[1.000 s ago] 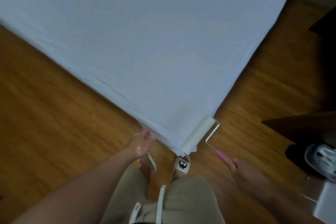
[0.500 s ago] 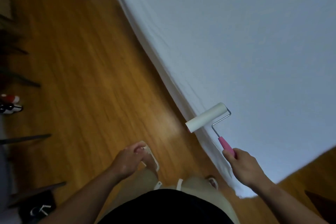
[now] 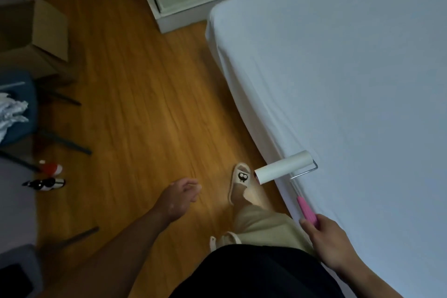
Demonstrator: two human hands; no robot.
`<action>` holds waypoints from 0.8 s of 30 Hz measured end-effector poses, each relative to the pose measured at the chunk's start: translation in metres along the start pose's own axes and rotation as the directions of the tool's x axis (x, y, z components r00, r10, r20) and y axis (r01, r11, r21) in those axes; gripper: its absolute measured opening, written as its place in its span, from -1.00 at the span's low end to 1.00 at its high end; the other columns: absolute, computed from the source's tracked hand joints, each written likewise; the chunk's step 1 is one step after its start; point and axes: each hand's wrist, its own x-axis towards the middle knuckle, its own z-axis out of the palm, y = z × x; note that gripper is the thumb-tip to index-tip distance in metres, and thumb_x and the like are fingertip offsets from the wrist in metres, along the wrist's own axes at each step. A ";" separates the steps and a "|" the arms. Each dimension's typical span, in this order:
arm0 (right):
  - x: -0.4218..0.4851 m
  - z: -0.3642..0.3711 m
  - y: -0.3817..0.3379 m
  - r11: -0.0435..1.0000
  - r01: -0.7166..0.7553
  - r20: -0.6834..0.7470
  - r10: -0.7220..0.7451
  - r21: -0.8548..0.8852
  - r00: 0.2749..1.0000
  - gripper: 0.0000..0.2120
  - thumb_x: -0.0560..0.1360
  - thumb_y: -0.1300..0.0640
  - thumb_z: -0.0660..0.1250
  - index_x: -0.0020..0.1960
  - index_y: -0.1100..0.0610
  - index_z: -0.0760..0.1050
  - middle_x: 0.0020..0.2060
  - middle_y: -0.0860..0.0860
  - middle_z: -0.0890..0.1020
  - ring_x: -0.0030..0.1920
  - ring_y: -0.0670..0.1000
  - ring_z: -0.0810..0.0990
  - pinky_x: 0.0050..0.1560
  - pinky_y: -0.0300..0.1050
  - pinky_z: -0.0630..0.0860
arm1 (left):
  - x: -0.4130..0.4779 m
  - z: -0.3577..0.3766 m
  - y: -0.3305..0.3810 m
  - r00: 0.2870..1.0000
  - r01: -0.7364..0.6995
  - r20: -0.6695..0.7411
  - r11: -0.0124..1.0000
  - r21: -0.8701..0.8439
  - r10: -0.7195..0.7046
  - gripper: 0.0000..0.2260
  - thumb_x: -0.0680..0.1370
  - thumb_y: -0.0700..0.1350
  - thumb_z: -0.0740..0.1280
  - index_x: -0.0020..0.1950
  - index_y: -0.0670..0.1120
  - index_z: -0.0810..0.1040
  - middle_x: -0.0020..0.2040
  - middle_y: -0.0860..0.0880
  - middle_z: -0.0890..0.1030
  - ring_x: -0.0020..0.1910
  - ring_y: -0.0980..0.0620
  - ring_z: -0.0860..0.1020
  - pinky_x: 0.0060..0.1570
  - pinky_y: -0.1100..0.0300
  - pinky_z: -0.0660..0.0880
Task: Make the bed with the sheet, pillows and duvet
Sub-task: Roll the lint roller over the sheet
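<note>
Head view: pale sheet lies smooth and taut; right grip clamps a lint roller, left grip relaxed, empty.

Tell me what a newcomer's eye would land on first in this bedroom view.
The white lint roller with a pink ribbed handle stands out, gripped by the right hand at lower right. Behind it, the smooth pale fitted sheet fills the right half. Left of the roller, a beige slipper with a cartoon face stands on the orange wooden floor.
</note>
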 end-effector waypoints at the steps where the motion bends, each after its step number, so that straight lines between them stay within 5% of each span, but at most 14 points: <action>1: 0.020 -0.002 -0.027 1.000 0.008 0.010 -0.008 0.003 1.000 -0.63 0.56 -0.12 0.28 -0.33 0.04 0.36 -0.44 -0.04 0.50 -0.37 0.02 0.49 -0.34 -0.09 0.36 | 0.020 -0.016 0.018 1.000 -0.006 0.004 1.000 -0.008 0.006 -0.75 0.61 0.15 0.29 0.25 0.11 0.52 0.12 0.07 0.62 0.05 0.05 0.64 0.15 -0.06 0.56; 9: 0.199 -0.060 -0.301 0.987 0.136 0.147 -0.123 -0.085 0.981 -0.66 0.58 -0.10 0.27 -0.20 0.14 0.50 -0.36 0.03 0.60 -0.36 0.04 0.53 -0.28 -0.10 0.44 | 0.127 -0.164 0.122 0.988 0.010 -0.152 0.982 -0.191 -0.040 -0.85 0.62 0.04 0.33 0.17 0.07 0.58 0.07 0.00 0.67 -0.05 0.06 0.68 0.09 -0.01 0.59; 15: 0.322 -0.076 -0.499 0.972 0.227 0.119 -0.218 -0.064 0.969 -0.67 0.55 -0.11 0.28 -0.22 0.13 0.43 -0.40 0.01 0.50 -0.40 0.04 0.43 -0.31 -0.08 0.38 | 0.226 -0.278 0.174 0.959 0.044 -0.224 0.874 -0.483 -0.173 -0.89 0.61 -0.02 0.35 0.09 0.05 0.64 -0.02 -0.04 0.72 -0.02 -0.10 0.68 -0.18 0.09 0.59; 19: 0.387 -0.061 -0.590 0.988 0.142 0.074 -0.146 0.060 0.986 -0.69 0.55 -0.07 0.30 -0.20 0.16 0.45 -0.42 0.00 0.47 -0.41 0.03 0.39 -0.32 -0.06 0.35 | 0.317 -0.373 0.235 0.969 0.088 -0.173 0.904 -0.418 -0.174 -0.89 0.61 -0.04 0.36 0.10 -0.01 0.61 -0.05 -0.09 0.71 -0.11 -0.06 0.66 -0.26 0.16 0.56; 24: 0.427 -0.054 -0.665 0.977 -0.018 0.026 0.013 0.212 1.000 -0.69 0.53 -0.05 0.33 -0.23 0.18 0.49 -0.45 -0.01 0.52 -0.39 0.06 0.45 -0.27 -0.04 0.36 | 0.415 -0.510 0.367 0.999 0.035 -0.021 0.995 -0.098 -0.038 -0.88 0.63 0.06 0.31 0.12 0.10 0.56 0.09 0.00 0.64 0.01 0.02 0.65 0.04 0.07 0.58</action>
